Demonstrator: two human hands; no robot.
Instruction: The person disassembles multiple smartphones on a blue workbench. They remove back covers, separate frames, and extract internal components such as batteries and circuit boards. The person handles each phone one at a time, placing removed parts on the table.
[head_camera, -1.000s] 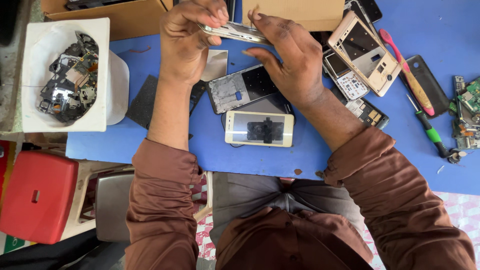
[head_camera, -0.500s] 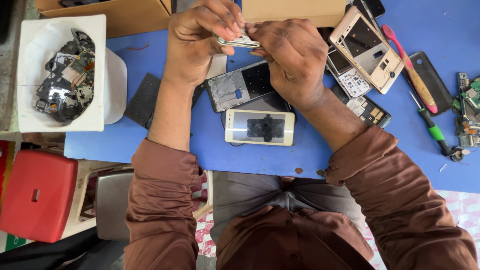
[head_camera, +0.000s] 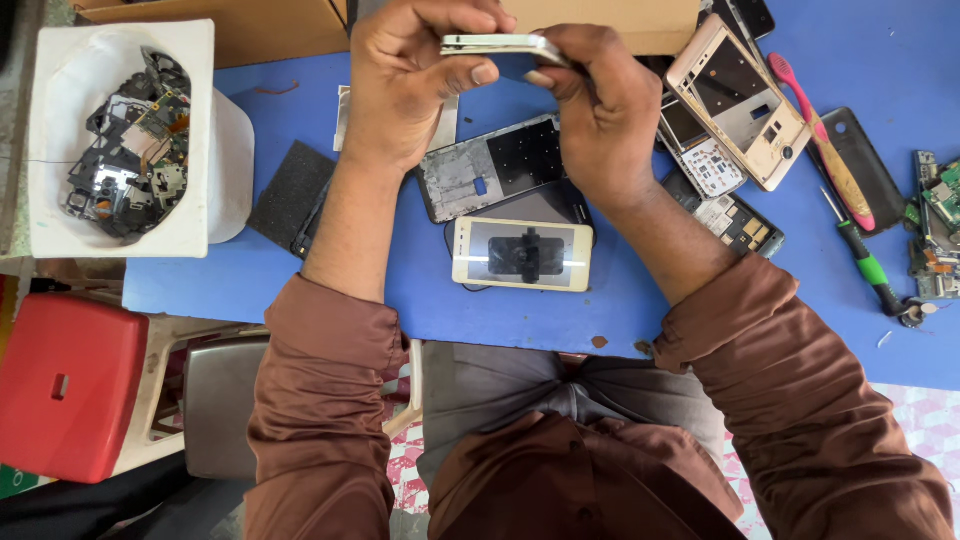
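Both hands meet above the blue worktop (head_camera: 330, 290), pinching a thin white phone frame (head_camera: 495, 44) held edge-on between them. The left hand (head_camera: 415, 90) has its fingers (head_camera: 470, 72) curled shut along the frame's near edge, thumb beneath; the right hand (head_camera: 605, 110) closes its fingers over the frame's right end. Directly below the fingers lies a grey phone chassis (head_camera: 490, 165), and below that a white phone (head_camera: 522, 254) lies face up. Right of the right-hand fingers rests a gold phone housing (head_camera: 740, 100), then a pink toothbrush (head_camera: 822, 140) and a green-handled screwdriver (head_camera: 865, 262). Well left of the left-hand fingers stands a white tub (head_camera: 60, 200) of circuit scraps.
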